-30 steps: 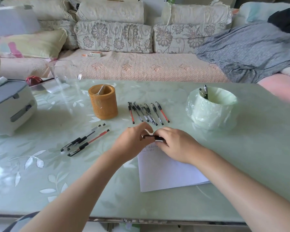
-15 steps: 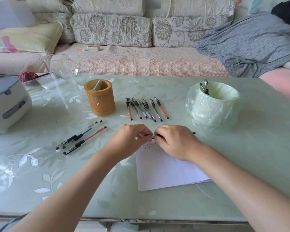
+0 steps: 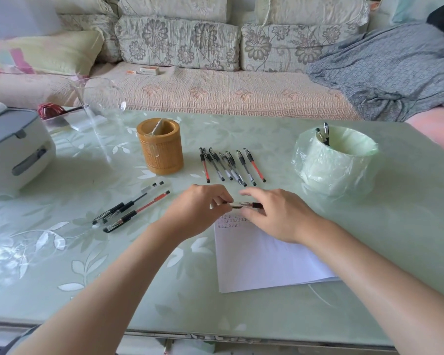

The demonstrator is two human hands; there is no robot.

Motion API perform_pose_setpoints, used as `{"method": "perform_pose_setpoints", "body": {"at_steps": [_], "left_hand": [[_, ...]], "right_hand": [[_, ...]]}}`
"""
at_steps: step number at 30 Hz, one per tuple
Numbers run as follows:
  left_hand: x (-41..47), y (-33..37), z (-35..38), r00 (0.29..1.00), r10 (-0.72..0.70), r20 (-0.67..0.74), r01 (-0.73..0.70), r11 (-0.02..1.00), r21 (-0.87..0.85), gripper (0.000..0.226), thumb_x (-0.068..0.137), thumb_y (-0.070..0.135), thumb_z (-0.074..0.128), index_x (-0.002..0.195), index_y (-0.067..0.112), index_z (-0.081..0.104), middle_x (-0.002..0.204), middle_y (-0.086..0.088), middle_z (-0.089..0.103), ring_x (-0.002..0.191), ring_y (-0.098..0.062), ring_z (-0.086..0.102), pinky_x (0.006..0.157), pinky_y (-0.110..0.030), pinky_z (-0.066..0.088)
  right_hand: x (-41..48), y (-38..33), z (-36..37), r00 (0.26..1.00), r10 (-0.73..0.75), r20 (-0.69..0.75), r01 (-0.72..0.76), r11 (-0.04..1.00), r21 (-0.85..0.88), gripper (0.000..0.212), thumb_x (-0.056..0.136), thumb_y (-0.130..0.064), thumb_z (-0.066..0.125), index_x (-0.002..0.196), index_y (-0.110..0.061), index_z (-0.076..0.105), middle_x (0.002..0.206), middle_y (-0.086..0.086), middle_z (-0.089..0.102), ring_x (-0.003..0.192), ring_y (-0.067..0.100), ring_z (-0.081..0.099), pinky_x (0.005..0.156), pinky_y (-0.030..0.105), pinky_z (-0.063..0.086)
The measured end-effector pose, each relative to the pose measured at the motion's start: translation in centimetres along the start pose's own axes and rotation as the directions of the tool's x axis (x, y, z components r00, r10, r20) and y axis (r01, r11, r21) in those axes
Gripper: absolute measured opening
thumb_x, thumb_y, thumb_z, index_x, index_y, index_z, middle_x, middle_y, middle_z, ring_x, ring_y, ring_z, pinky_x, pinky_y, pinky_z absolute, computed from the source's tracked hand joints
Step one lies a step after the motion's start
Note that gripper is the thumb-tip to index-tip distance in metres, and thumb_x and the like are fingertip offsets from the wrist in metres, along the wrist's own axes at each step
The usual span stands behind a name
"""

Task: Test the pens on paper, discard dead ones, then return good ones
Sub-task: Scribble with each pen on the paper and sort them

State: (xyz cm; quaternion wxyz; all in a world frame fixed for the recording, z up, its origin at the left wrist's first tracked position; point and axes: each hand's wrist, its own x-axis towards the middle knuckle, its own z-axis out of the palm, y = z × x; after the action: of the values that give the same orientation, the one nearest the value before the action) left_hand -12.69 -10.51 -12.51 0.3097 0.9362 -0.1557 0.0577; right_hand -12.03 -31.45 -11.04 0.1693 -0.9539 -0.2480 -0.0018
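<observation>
Pen (image 3: 244,204) is mid-frame, just over the scribbled top edge of the paper (image 3: 262,257). The left hand (image 3: 200,208) pinches one end and the right hand (image 3: 274,213) closes on the other. It looks like light, stiff, slick plastic, so I'd grab the black grip section rather than the clear barrel.

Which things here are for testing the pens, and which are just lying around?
For the job: held clear black-gripped pen, white paper sheet, row of pens, three side pens, woven bamboo holder, green-bagged bin.
Lying about: white-grey appliance, clear glass jug, grey blanket.
</observation>
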Motion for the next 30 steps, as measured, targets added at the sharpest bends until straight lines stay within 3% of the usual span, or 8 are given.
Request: {"method": "perform_pose_setpoints", "body": {"at_steps": [6, 9, 12, 14, 19, 21, 24, 30], "left_hand": [[0.2, -1.7, 0.0, 1.000, 0.008, 0.009, -0.010, 0.959, 0.282, 0.010, 0.089, 0.032, 0.059, 0.097, 0.031, 0.064, 0.087, 0.017, 0.059, 0.094, -0.009, 0.052, 0.064, -0.025, 0.038], [0.4, -2.1, 0.3, 1.000, 0.013, 0.019, -0.018, 0.950, 0.313, 0.015, 0.089, 0.033, 0.055, 0.101, 0.030, 0.063, 0.096, 0.012, 0.059, 0.097, -0.012, 0.050, 0.069, -0.027, 0.042], [0.6, -1.8, 0.9, 1.000, -0.010, -0.013, 0.013, 0.967, 0.254, 0.017, 0.092, 0.033, 0.051, 0.106, 0.031, 0.062, 0.099, 0.010, 0.058, 0.100, -0.013, 0.048, 0.076, -0.030, 0.044], [0.6, -1.5, 1.3, 0.999, -0.045, -0.014, 0.046, 0.979, 0.201, 0.019, 0.091, 0.038, 0.054, 0.107, 0.032, 0.062, 0.101, 0.010, 0.057, 0.101, -0.013, 0.046, 0.081, -0.030, 0.042], [0.9, -1.5, 1.8, 0.995, -0.095, 0.015, 0.090, 0.978, 0.186, 0.035, 0.075, 0.056, 0.070, 0.103, 0.036, 0.063, 0.106, 0.010, 0.055, 0.101, -0.014, 0.042, 0.088, -0.032, 0.042], [1.1, -1.5, 1.7, 0.994, -0.108, 0.032, 0.102, 0.982, 0.161, 0.036, 0.073, 0.056, 0.072, 0.102, 0.036, 0.063, 0.105, 0.009, 0.055, 0.101, -0.014, 0.042, 0.089, -0.032, 0.043], [1.4, -1.6, 1.6, 0.993, -0.105, 0.050, 0.096, 0.984, 0.147, 0.036, 0.072, 0.055, 0.073, 0.102, 0.037, 0.064, 0.103, 0.009, 0.054, 0.101, -0.014, 0.042, 0.089, -0.031, 0.043], [1.7, -1.7, 1.9, 0.993, -0.111, 0.035, 0.105, 0.983, 0.148, 0.039, 0.070, 0.060, 0.072, 0.100, 0.037, 0.062, 0.100, 0.011, 0.052, 0.100, -0.014, 0.041, 0.086, -0.028, 0.043]], "right_hand": [[0.1, 1.6, 0.6, 0.993, 0.038, -0.115, 0.009, 0.925, 0.379, 0.029, 0.095, -0.003, 0.045, 0.106, -0.030, 0.049, 0.077, -0.006, 0.052, 0.068, 0.006, 0.051, 0.063, 0.022, 0.044], [0.2, 1.0, 0.8, 0.987, 0.148, -0.061, -0.059, 0.690, 0.721, 0.030, 0.096, 0.004, 0.046, 0.102, -0.018, 0.066, 0.087, 0.010, 0.059, 0.067, 0.016, 0.061, 0.054, 0.035, 0.053], [0.2, 0.8, 0.9, 0.981, 0.181, 0.065, -0.136, 0.418, 0.898, 0.045, 0.095, 0.012, 0.034, 0.122, -0.008, 0.064, 0.098, 0.013, 0.063, 0.076, 0.022, 0.064, 0.069, 0.038, 0.055], [0.2, 1.1, 1.3, 0.982, 0.156, 0.110, -0.157, 0.333, 0.930, 0.053, 0.091, 0.015, 0.031, 0.129, -0.007, 0.059, 0.099, 0.012, 0.065, 0.081, 0.026, 0.063, 0.076, 0.039, 0.052], [-0.1, 1.3, 2.7, 0.977, 0.204, 0.061, -0.128, 0.336, 0.933, 0.014, 0.096, -0.008, 0.056, 0.109, -0.011, 0.062, 0.073, 0.003, 0.052, 0.062, 0.019, 0.051, 0.059, 0.030, 0.046], [-0.1, 1.5, 2.8, 0.971, 0.224, 0.083, -0.156, 0.334, 0.930, 0.018, 0.101, -0.021, 0.049, 0.096, -0.012, 0.064, 0.068, 0.006, 0.049, 0.054, 0.018, 0.047, 0.045, 0.026, 0.034], [0.0, 1.2, 2.3, 0.974, 0.190, 0.120, -0.185, 0.377, 0.908, 0.021, 0.099, -0.002, 0.040, 0.097, -0.009, 0.060, 0.069, 0.012, 0.055, 0.048, 0.022, 0.050, 0.036, 0.021, 0.024], [0.3, 0.9, 2.8, 0.972, 0.201, 0.124, -0.210, 0.499, 0.840, 0.020, 0.086, 0.011, 0.053, 0.077, -0.006, 0.056, 0.063, 0.018, 0.062, 0.042, 0.024, 0.053, 0.043, 0.024, 0.041]]}}
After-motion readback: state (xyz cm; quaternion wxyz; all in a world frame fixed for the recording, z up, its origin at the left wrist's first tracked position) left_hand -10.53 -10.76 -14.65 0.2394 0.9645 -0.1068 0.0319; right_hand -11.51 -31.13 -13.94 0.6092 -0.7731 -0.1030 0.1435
